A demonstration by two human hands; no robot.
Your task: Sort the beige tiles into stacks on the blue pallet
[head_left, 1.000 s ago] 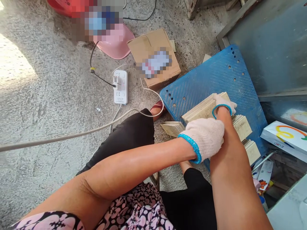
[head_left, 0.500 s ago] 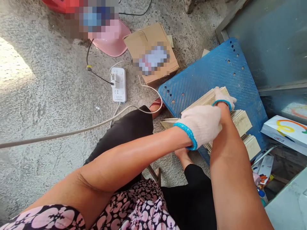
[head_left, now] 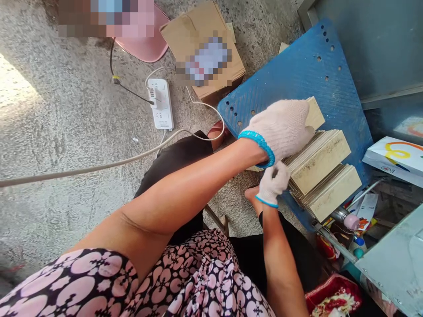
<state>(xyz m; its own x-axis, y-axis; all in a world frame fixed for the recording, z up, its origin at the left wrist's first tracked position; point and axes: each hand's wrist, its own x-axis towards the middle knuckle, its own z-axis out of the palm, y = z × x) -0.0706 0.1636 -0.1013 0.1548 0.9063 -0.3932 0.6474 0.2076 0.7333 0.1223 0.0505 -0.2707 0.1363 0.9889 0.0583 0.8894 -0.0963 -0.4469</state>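
Note:
Thin pale wooden slats stand packed in rows on a blue plastic platform. My left hand, in a white knitted glove with a blue cuff, is closed over the far row of slats, its thumb toward me and its fingertips partly hidden. Below its wrist, my gloved right hand is curled, thumb and fingers bent together, by the left ends of the slats. Whatever it pinches is too small or hidden to make out. The middle row of slats and the near row lean close together.
A cardboard box, a pink basin and a white power strip lie on the concrete floor, with cables running across. At the right are a white printed box, a bottle and a metal-topped surface.
My right hand has drawn back toward me from the far row to the slats' left ends. My left hand has moved up and forward onto the far row. The view has shifted slightly.

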